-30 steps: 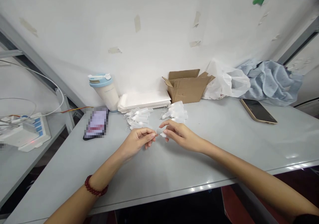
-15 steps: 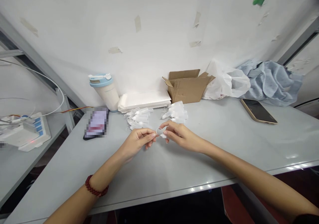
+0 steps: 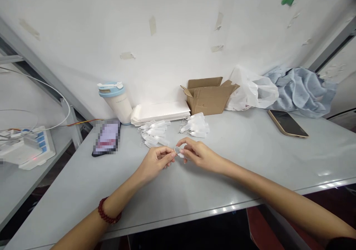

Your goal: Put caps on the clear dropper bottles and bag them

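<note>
The person's left hand (image 3: 157, 163) and right hand (image 3: 198, 155) are meeting just above the gray table (image 3: 200, 194), working on one small white tag (image 3: 180, 155) that is sitting between their fingertips. The right thumb and fingers are pinching the tag's body in a narrow grip, while the left thumb and index finger are closing tightly on its thin cord loop (image 3: 175, 149), which is curving through the gap between the hands. Just beyond the hands, two heaps of similar corded pieces are lying apart: a left heap (image 3: 155, 131) near the left fingers and a right heap (image 3: 197, 125) behind the right ones. A stack of white envelopes (image 3: 161, 112) is resting behind the left heap, with a blue-lidded tumbler (image 3: 119, 104) standing at its left end and an open cardboard box (image 3: 208, 101) standing at its right. A white plastic bag (image 3: 249, 92) is leaning beside the box, next to a bundle of light-blue fabric (image 3: 302, 92). A smartphone (image 3: 287, 123) is lying at the right, and a dark red beaded bracelet (image 3: 107, 213) is circling the left wrist.
</note>
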The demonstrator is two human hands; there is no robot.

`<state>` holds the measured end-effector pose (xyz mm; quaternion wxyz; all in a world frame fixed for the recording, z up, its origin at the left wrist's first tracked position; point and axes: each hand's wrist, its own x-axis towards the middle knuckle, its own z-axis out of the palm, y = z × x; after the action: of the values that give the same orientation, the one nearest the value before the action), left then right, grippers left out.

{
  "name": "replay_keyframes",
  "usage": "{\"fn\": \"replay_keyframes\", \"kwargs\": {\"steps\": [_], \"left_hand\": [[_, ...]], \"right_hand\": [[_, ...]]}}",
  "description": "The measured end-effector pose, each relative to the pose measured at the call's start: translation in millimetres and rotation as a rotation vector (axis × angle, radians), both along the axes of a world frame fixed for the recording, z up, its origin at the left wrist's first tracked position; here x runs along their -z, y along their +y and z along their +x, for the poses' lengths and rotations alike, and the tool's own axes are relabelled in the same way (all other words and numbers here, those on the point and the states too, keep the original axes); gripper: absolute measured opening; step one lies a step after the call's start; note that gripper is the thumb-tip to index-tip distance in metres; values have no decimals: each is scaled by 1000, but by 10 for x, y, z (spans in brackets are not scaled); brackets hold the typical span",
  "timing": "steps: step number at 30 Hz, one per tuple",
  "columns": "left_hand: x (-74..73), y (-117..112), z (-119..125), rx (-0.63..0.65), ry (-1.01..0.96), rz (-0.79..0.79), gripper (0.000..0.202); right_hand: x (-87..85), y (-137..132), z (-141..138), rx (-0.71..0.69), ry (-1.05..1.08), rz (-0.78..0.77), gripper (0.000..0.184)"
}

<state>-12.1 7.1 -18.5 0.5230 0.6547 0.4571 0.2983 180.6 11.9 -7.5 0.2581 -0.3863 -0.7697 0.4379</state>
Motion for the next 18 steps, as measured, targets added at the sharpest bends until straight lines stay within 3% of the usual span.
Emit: {"fn": "replay_keyframes", "kwargs": {"steps": [13,18], "left_hand": [[33,-43,42,23,8,28,23],[-25,41,-11,43,37,26,27]], "right_hand": [[64,-26,-16,-25,35,-39,17],[27,9,-14,3,38,8,17]]}}
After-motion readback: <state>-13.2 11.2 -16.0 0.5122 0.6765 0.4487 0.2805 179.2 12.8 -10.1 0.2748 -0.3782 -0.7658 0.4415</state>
